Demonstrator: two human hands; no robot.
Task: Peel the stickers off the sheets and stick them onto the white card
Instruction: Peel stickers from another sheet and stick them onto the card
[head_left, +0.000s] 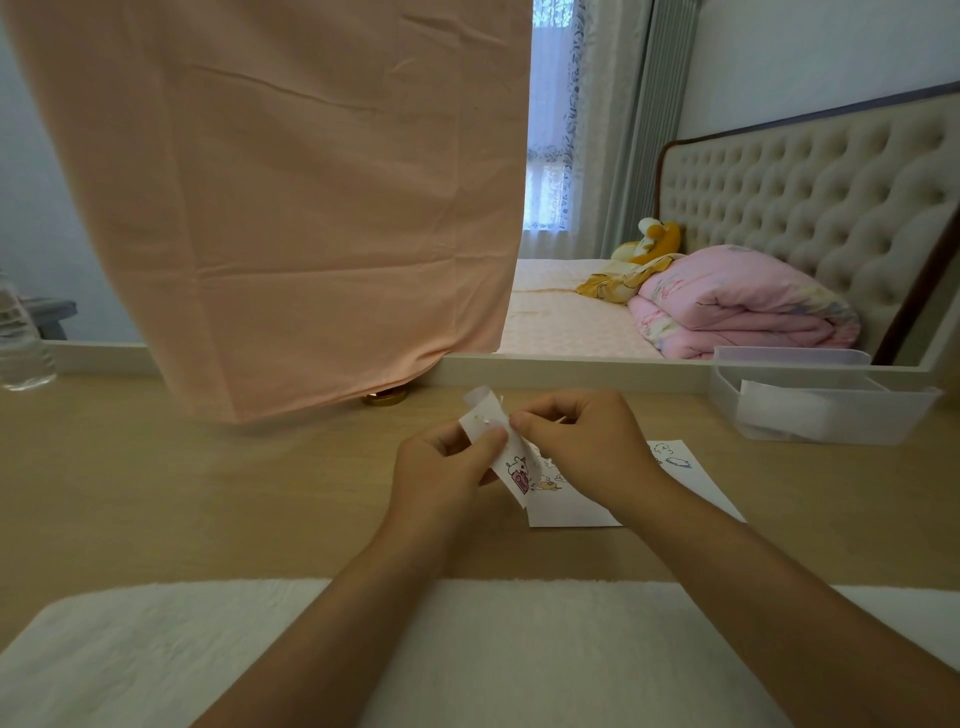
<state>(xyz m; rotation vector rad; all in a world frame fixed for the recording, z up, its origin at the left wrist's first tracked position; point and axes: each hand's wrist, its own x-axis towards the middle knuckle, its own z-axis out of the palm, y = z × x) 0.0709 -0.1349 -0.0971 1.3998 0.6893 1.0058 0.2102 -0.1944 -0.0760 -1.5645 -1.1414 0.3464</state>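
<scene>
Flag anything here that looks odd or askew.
A peach cloth hangs over part of the mirror, its hem half covering a gold round object on the desk. The sticker sheet is bent between the left hand and right hand, merely from peeling.

My forearms reach forward and angle inward, so the hands meet in front of me. My left hand curls, thumb pinching the sticker sheet — my right hand pinches it higher up, knuckles upward.
</scene>
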